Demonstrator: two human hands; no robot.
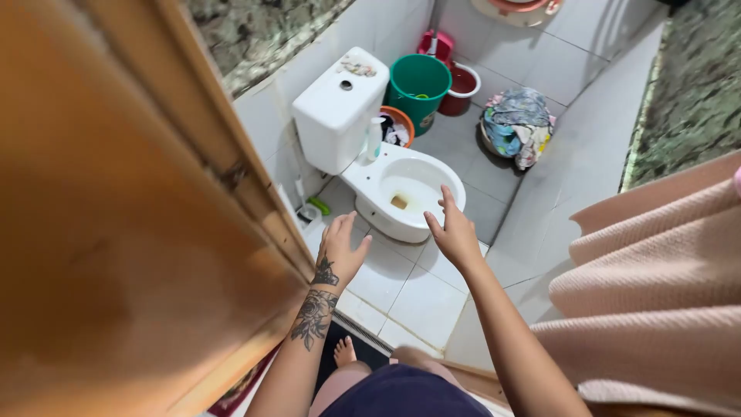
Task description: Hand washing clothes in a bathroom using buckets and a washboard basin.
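Both our hands are empty and spread, held out in mid-air at the bathroom doorway. Left hand [340, 249]: fingers loosely open, gripping nothing, with the wooden door [116, 232] close on its outer side. Right hand [455, 232]: palm down, fingers splayed wide, nothing in it.

Nearest thing ahead of both hands is the white toilet bowl [405, 193], just beyond the right fingertips in the picture but lower down, no contact. No seat visible on it, the bare rim is exposed. There's a small tan object in the bowl, can't tell what it is. The cistern [336, 108] sits beyond the left hand, against the tiled wall.

Handling judgement: glazed ceramic, so rigid, heavy, fixed in place, likely slick if wet. It chips rather than bends. The only sensible hold is the rim, at the sides.

Further out past the bowl: green bucket [418, 85], small orange bucket [397, 127] tucked beside the cistern, dark red tub [461, 86], and a basin of mixed laundry [515, 127] beyond the right hand. A white bottle [373, 139] stands by the cistern. A pink towel [656, 293] hangs outboard of the right arm.
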